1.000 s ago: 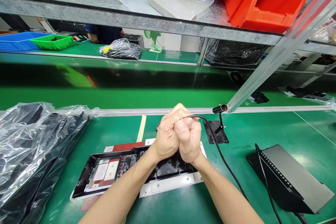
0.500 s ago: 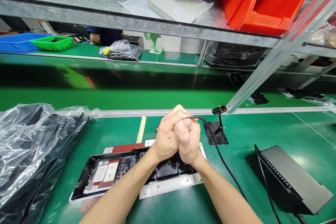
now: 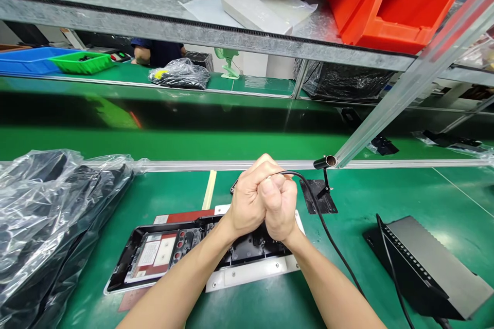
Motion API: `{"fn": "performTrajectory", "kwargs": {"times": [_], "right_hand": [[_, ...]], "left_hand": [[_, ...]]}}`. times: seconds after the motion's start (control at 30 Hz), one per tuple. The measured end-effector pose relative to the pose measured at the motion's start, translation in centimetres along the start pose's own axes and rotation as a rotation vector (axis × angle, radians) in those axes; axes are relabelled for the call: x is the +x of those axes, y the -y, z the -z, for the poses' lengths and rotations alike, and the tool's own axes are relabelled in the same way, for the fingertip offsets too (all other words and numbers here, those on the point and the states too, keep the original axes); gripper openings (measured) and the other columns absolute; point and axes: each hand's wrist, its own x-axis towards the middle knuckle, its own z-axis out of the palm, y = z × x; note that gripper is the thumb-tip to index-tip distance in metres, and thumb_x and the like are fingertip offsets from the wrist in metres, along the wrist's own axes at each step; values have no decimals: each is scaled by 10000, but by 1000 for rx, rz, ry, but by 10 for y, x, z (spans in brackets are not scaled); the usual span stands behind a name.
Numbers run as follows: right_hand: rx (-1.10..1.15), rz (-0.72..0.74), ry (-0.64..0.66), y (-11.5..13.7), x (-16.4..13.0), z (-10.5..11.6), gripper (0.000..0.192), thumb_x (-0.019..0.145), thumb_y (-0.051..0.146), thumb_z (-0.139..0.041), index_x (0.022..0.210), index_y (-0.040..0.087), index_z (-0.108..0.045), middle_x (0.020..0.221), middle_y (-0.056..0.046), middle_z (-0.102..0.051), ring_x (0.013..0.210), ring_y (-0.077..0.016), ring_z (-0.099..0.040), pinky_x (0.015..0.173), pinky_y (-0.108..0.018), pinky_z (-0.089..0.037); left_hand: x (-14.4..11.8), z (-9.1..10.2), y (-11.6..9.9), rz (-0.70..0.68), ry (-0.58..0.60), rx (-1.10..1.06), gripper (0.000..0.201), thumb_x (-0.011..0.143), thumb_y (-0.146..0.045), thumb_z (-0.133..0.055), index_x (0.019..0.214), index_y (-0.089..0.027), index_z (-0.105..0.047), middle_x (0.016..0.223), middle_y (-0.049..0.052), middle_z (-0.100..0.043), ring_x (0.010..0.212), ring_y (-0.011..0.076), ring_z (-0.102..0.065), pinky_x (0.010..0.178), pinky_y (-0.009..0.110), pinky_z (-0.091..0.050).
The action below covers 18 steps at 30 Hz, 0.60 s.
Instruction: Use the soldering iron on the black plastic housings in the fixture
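above the black case (image 3: 249, 252) on the green surface (image 3: 252, 311), the left hand (image 3: 247, 198) and right hand (image 3: 281, 208) are clenched together around a cord (image 3: 307, 185); its end is out of sight. bearing down hard could crack the case; a tugged cord could skew the grip.

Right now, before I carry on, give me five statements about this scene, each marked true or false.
1. The left hand and right hand are pressed together above the black housing. True.
2. Nothing trails from the hands. False: a black cable runs from them, down to the right.
3. The plastic-wrapped bundle lies left of the housing. True.
4. The upper shelf carries a blue bin. False: a red bin sits there.
5. The far fan is red. False: the fan is green.
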Motion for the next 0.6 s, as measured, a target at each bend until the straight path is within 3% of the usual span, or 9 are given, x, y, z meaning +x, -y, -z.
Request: {"fn": "performTrajectory", "kwargs": {"times": [0.17, 0.6], "right_hand": [[0, 3, -10, 0, -1, 0, 407, 863, 476, -510, 572, 231, -365, 546, 31, -337, 577, -133, -398, 539, -284, -378], [64, 42, -10, 0, 0, 0, 358, 859, 391, -540, 577, 222, -397, 580, 20, -389, 607, -142, -431, 581, -295, -389]], "left_hand": [[0, 0, 0, -8, 0, -17, 270, 1021, -351, -485, 994, -211, -715, 927, 60, -631, 833, 187, -602, 747, 332, -505], [0, 0, 1, -16, 2, -24, 243, 1017, -293, -490, 1008, -202, -715, 925, 52, -621, 832, 177, -596, 744, 321, -500]]}}
